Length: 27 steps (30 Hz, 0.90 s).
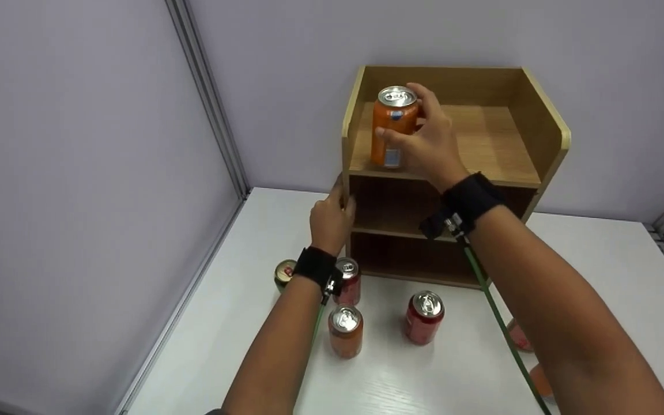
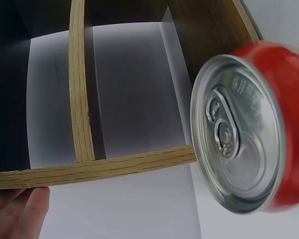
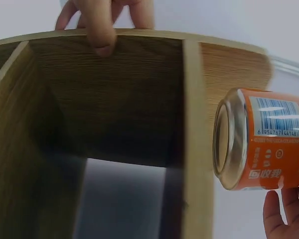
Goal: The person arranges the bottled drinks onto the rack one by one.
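Note:
My right hand [image 1: 434, 144] holds an orange soda can [image 1: 391, 120] upright over the front left of the top tier of a wooden shelf unit [image 1: 541, 124]. Fingers and thumb wrap around the can's sides. In the right wrist view the can's barcode side [image 3: 274, 139] and silver bottom show beside the shelf. My left hand [image 1: 331, 222] grips the front edge of the unit's left side panel. Its thumb [image 3: 103, 37] lies on the inner face, with the other fingers outside. A red can [image 2: 291, 124] stands close under the left wrist.
On the white table [image 1: 193, 340] stand another orange can [image 1: 346, 340], a red can [image 1: 423, 323] and a green can [image 1: 285, 275]. The right forearm partly hides a red can [image 1: 519, 337] and an orange object [image 1: 539, 381]. Walls border the table behind and at left.

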Motion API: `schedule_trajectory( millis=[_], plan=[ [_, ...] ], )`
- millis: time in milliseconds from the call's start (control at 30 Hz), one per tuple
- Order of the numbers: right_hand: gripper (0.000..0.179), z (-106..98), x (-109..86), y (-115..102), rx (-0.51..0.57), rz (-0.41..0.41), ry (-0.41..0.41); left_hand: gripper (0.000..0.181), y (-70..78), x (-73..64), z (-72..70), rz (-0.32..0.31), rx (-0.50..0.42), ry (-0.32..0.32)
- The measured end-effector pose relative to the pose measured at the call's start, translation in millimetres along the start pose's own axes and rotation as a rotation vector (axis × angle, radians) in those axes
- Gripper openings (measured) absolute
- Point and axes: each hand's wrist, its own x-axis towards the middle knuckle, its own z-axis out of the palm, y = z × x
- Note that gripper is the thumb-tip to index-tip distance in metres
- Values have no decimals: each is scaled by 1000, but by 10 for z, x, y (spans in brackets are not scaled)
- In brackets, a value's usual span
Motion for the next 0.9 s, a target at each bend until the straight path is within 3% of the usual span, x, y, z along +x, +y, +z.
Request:
schedule_trajectory(
  millis=[267, 667, 900],
  plan=[
    [85, 147, 147, 36, 25, 55, -11, 33, -4, 19, -25, 5, 20, -3],
    [82, 170, 159, 99, 37, 48, 38, 20, 78, 22, 30, 15, -8, -9],
    [101, 128, 126, 117, -65, 75, -18, 20, 98, 19, 34, 6, 4, -21]
  ],
)
